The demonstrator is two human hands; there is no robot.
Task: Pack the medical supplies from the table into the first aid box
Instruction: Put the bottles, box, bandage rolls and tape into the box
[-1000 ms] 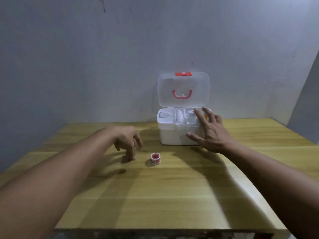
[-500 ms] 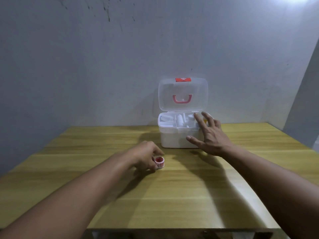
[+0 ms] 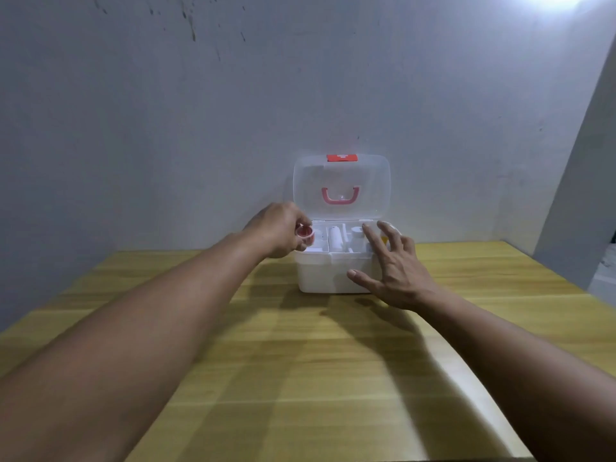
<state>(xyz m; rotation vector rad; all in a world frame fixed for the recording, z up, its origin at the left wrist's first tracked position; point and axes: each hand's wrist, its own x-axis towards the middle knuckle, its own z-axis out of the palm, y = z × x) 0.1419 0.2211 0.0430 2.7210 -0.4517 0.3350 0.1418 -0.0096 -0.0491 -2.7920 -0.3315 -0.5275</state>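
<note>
Your left hand (image 3: 278, 233) pinches the small red-and-white tape roll (image 3: 305, 233) at the left edge of the open first aid box (image 3: 328, 275). Your right hand (image 3: 395, 273), fingers spread, rests against the box's right front on the wooden table (image 3: 300, 361).

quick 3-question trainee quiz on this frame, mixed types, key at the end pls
1. True or false: the clear hinged lid of the white plastic first aid box is closed.
2. Which hand holds the small red-and-white tape roll? A) left hand B) right hand C) neither
3. Fill in: the tape roll is held over the box's ___ end, as the camera sees it.

Key: 1 false, the lid stands open; 2 A, and the right hand, fingers spread, rests against the box's front right; 3 left.
</note>
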